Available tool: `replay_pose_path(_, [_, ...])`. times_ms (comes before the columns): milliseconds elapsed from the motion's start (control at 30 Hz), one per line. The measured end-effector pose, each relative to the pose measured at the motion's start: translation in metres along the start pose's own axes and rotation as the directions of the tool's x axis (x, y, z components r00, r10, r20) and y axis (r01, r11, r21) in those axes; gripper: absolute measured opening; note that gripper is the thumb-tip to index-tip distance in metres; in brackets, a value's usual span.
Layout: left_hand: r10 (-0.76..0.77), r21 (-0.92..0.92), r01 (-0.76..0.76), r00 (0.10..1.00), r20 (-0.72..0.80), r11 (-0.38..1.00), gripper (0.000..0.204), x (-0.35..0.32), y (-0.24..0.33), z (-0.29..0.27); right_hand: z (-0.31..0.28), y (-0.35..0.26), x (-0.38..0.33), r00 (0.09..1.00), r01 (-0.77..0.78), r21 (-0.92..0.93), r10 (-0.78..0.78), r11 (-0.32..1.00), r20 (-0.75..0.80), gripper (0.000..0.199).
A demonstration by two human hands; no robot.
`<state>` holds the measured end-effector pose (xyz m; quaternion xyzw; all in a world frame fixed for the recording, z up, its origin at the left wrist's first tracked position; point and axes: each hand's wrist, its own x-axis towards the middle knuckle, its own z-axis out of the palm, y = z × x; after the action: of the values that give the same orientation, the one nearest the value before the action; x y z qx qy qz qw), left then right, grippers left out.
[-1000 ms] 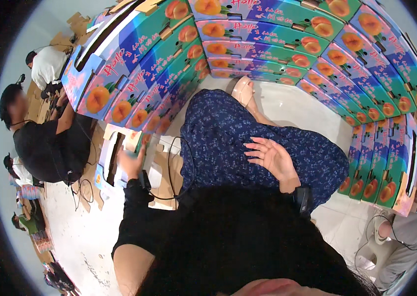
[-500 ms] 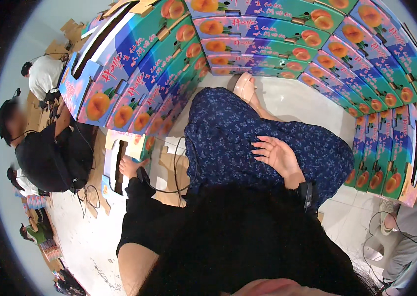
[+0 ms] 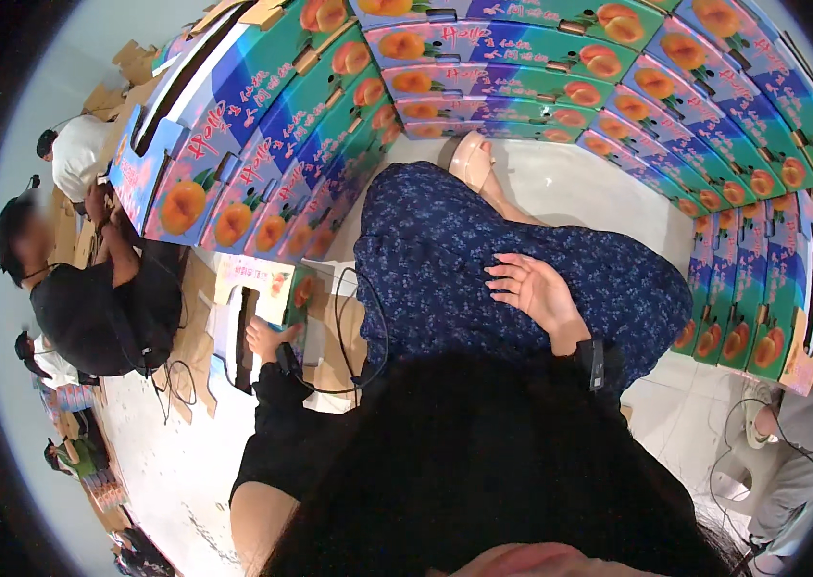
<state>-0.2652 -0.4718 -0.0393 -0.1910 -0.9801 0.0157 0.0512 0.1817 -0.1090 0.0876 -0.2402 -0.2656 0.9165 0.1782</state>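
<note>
My left hand (image 3: 269,340) is at the handle slot of a printed cardboard fruit box (image 3: 274,277) low on my left. Its fingers curl at the slot's edge and the thumb lies over the near side of the box. My right hand (image 3: 543,296) rests palm up on my dark blue floral skirt (image 3: 445,260), holding nothing, with its fingers loosely apart.
Tall stacks of fruit boxes stand to my left (image 3: 233,154), in front (image 3: 493,77) and to my right (image 3: 743,279). A black cable (image 3: 339,317) loops beside my left wrist. A person in black (image 3: 99,308) crouches at the left; a person in grey trousers (image 3: 800,462) is at lower right.
My left hand and the box under it have shifted a little to the right, toward me. My right hand stays on the skirt. The crouching person's arms have moved.
</note>
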Motion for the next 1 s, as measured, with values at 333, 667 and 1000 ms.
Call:
replay_pose_path(333, [-0.191, -0.040, 0.201, 0.826, -0.530, 0.979, 0.101, -0.027, 0.028, -0.038, 0.000, 0.001, 0.001, 0.999, -0.003, -0.016, 0.003, 1.000, -0.033, 0.044])
replay_pose_path(667, [-0.143, -0.095, 0.163, 0.314, -0.939, 0.982, 0.105, -0.033, 0.047, -0.145, -0.003, 0.004, 0.006, 0.999, -0.034, -0.036, 0.034, 0.999, -0.010, 0.043])
replay_pose_path(1000, [-0.252, -0.262, -0.295, 0.070, -0.965, 0.919, 0.089, -0.031, 0.098, -0.313, 0.008, 0.001, 0.004, 1.000, -0.003, 0.011, 0.003, 1.000, 0.012, 0.044])
